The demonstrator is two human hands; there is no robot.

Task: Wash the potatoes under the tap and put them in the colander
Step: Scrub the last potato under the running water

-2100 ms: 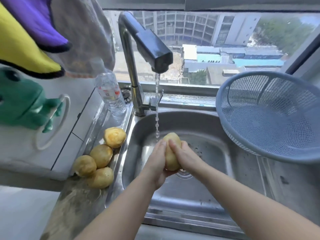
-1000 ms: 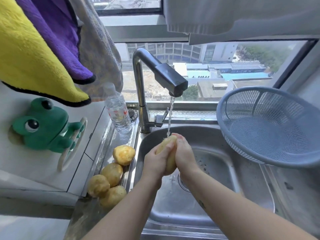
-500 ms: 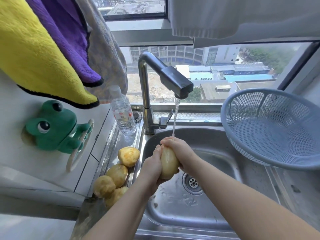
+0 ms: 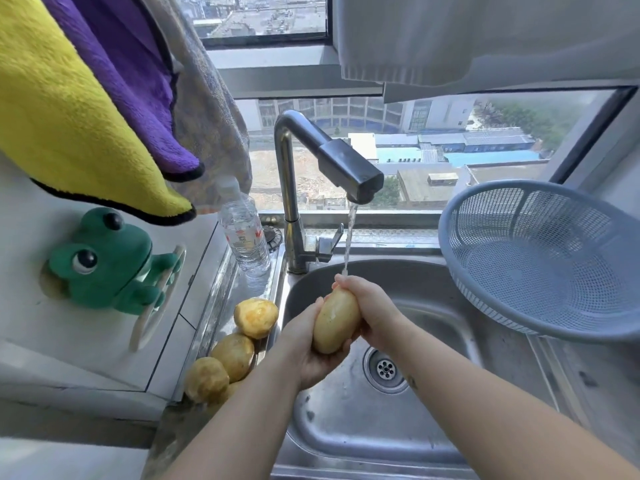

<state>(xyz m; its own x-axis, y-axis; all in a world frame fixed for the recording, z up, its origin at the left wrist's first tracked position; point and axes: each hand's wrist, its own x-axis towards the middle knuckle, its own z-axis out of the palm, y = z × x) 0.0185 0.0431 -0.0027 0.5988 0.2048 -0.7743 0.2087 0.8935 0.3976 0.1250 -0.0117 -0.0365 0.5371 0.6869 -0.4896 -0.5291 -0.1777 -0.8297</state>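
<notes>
Under the window [image 4: 450,150], steel sink [image 4: 363,427] (tap [image 4: 291,188] running).

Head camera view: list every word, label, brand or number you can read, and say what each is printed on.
No text can be read.
Water bottle, label: red marks and a code-like square, too blurred to read.
Tap, colander, held potato: no print visible.

Bright daylight came through the window [image 4: 450,150]; the steel sink [image 4: 446,317] showed soft glare; the edges were bent by the wide lens.
</notes>
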